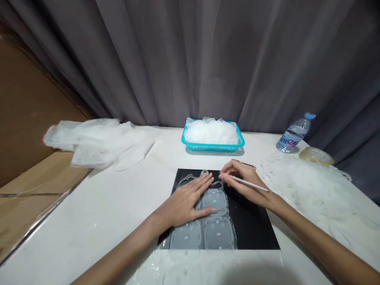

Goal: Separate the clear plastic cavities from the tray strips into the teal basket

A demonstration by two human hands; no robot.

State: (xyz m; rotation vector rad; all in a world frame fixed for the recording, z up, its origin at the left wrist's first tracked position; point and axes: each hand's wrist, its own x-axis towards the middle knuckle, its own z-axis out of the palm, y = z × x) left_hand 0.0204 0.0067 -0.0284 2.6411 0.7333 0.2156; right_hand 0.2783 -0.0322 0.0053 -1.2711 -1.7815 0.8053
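Note:
My left hand (190, 202) lies flat, fingers stretched out, on a sheet of clear moulded plastic (219, 231) with rounded rectangular shapes. The sheet rests on a black mat (252, 229) and hangs past its near edge. Near the mat's top edge, my right hand (242, 182) is closed around a slim white pen-like tool (246, 182). The tool's tip end is by the fingertips, close to the plastic's upper part; the tip itself is too small to make out. A thin red-edged item (248, 164) shows just behind the right hand, partly hidden by it.
A turquoise basket (213, 148) heaped with translucent white pieces stands at the back. Clear plastic sheets (103, 142) lie at left beside cardboard (38, 166). At right are a water bottle (295, 132), a tape roll (317, 155) and a spread of clear scraps (317, 194).

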